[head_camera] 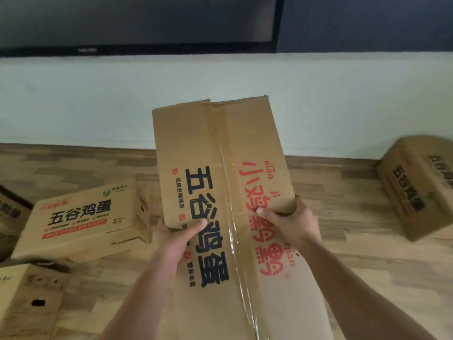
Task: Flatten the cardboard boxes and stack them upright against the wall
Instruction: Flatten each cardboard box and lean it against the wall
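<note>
I hold a brown cardboard box (220, 153) in front of me, its taped seam running down the middle, with black characters on the left flap and red ones on the right. My left hand (176, 239) grips the lower left edge of the upper flap, thumb on top. My right hand (291, 222) grips the lower right corner of the same part, thumb on the printed face. The pale wall (98, 99) stands straight ahead, behind the box.
Another printed box (83, 222) lies on the wooden floor (355, 261) to the left, a further one (416, 185) is tilted at the right, and more boxes (29, 298) sit at the lower left. A dark screen (137, 23) hangs on the wall above.
</note>
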Demonstrator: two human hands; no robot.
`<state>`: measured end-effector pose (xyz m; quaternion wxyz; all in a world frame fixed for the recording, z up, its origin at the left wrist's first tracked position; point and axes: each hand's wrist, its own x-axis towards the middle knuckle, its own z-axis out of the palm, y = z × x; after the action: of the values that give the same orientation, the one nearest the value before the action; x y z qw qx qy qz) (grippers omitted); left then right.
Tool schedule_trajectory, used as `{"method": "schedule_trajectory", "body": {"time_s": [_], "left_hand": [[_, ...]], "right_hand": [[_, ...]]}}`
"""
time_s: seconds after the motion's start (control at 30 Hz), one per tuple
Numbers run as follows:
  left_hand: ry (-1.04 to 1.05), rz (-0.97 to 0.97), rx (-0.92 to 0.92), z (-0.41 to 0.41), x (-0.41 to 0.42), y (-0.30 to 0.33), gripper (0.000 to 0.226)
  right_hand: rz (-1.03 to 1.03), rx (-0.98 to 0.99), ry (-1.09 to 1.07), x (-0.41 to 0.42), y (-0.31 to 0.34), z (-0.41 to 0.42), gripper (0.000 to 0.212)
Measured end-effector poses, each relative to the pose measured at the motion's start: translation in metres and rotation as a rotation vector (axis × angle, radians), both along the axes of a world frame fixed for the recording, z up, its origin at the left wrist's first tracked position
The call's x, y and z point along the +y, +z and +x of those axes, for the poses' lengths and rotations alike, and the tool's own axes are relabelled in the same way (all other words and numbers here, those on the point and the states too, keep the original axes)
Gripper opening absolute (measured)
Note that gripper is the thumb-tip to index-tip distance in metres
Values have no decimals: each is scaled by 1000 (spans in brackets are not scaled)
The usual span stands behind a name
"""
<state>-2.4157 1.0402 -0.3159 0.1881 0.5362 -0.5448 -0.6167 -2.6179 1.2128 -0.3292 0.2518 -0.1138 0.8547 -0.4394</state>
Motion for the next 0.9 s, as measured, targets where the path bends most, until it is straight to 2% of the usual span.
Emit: {"method": "schedule_trajectory", "body": {"time_s": [0.2,0.4,0.53,0.7,0.9], "left_hand": [[-218,2,52,-177,124,45,85],[-421,26,124,-330,244,67,76],[-517,55,148,-412,298,67,92],[-551,83,166,-534,352,42,90],[-527,53,81,-675,377,-8,89]], "right_hand": [[-59,12,-227,165,52,-129,96],[-68,89,-398,312,95,-237,88],[-42,117,-496,378,96,-299,97],[-15,145,-549,436,78,-407,107],[49,124,-523,459,37,-554,112]]}}
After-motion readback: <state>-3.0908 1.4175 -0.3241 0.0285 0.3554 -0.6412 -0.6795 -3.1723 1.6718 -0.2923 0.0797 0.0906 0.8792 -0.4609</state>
